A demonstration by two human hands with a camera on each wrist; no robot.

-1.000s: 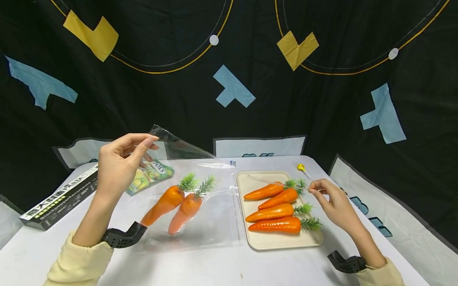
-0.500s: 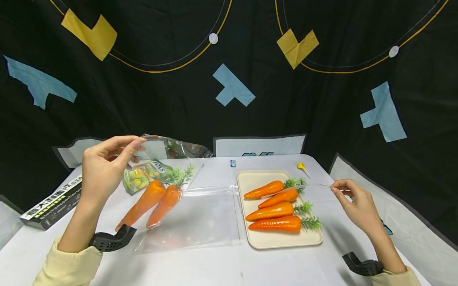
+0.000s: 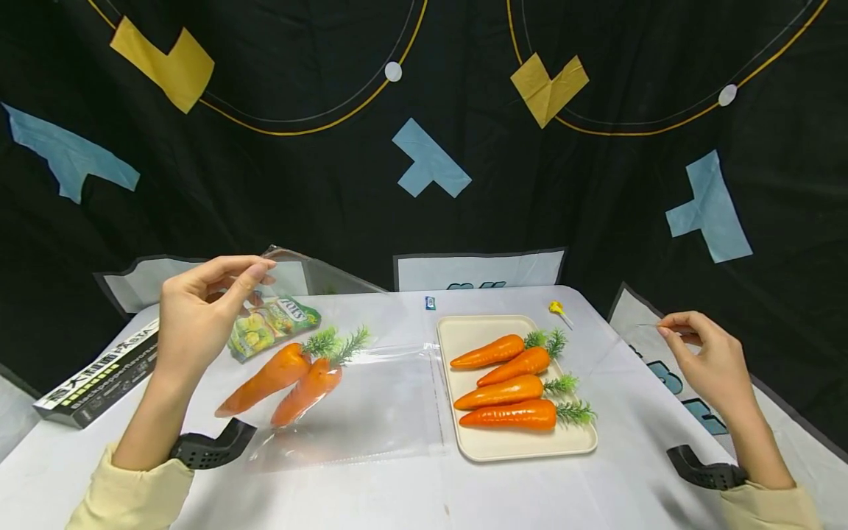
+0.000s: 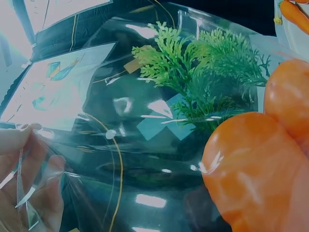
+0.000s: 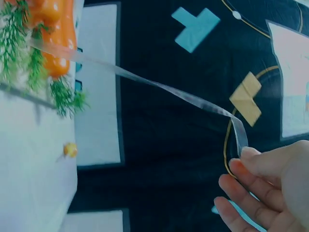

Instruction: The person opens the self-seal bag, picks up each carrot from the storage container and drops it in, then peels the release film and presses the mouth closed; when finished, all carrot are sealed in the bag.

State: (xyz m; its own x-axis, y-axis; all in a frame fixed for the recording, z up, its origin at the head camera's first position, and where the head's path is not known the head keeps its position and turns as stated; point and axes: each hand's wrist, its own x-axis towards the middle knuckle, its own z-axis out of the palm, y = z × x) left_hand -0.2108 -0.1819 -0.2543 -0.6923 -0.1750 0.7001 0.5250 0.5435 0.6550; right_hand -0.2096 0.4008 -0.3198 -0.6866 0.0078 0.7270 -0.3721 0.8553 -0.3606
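My left hand (image 3: pixel 202 320) pinches the upper edge of a clear plastic bag (image 3: pixel 397 412) between thumb and fingertips, lifting that side off the table. Two orange carrots with green tops, a left carrot (image 3: pixel 265 379) and a right carrot (image 3: pixel 308 394), show through the film; up close they fill much of the left wrist view, leafy tops (image 4: pixel 193 63) included. Out to the right, my right hand (image 3: pixel 712 364) pinches one end of a thin clear plastic strip (image 5: pixel 169 89). In the right wrist view the strip trails back towards the carrots; where its far end lies I cannot tell.
A cream tray (image 3: pixel 477 449) right of the bag bears several carrots (image 3: pixel 506 416). Behind it lie a yellow-headed pick (image 3: pixel 556 308) and a small blue-white packet (image 3: pixel 430 302). A green snack bag (image 3: pixel 271 324) and a long black-and-white box (image 3: pixel 99 375) lie on the left.
My right hand has moved steadily right, drawing the clear strip out past the tray. My left hand has shifted left with the bag's edge, and the bagged carrots have moved left too.
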